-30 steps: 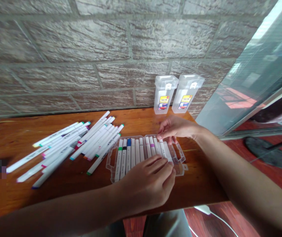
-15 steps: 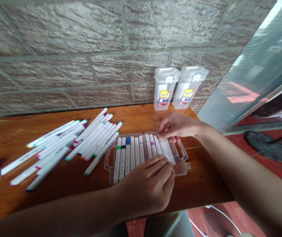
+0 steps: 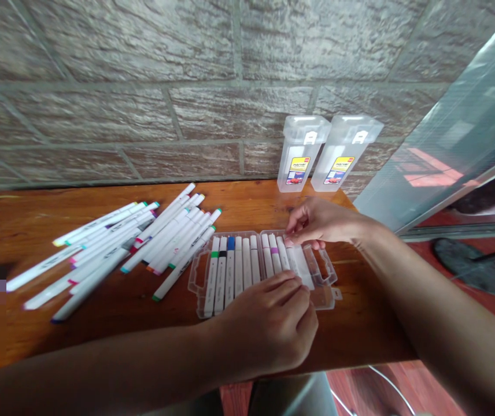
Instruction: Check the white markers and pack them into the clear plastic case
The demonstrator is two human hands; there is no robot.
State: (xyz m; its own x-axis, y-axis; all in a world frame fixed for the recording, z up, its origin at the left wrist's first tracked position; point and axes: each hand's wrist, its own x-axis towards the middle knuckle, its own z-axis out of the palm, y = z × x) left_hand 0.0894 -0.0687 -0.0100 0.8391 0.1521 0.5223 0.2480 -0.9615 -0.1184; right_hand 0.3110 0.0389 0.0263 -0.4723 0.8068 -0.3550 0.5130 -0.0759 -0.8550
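A clear plastic marker case (image 3: 325,299) lies unfolded on the wooden table, with several white markers side by side in both halves. Bands of green, black, blue and purple show on some of them. In the right half, my right hand (image 3: 323,222) pinches the upper end of the last white marker (image 3: 292,259) in the row. My left hand (image 3: 273,323) is closed over that marker's lower end, fingertips together, and covers the lower ends of the neighbouring markers. A white surface shows in the case to the right of this marker.
Loose white markers (image 3: 178,231) with coloured ends lie in a pile left of the case. Two clear upright marker boxes (image 3: 299,153) stand against the brick wall (image 3: 204,115). The table's front edge is close to my body, and a glass panel (image 3: 429,138) stands at right.
The view has shifted slightly, so table and boxes appear a little farther right. Both hands stay on the same marker, with barely any movement relative to the case.
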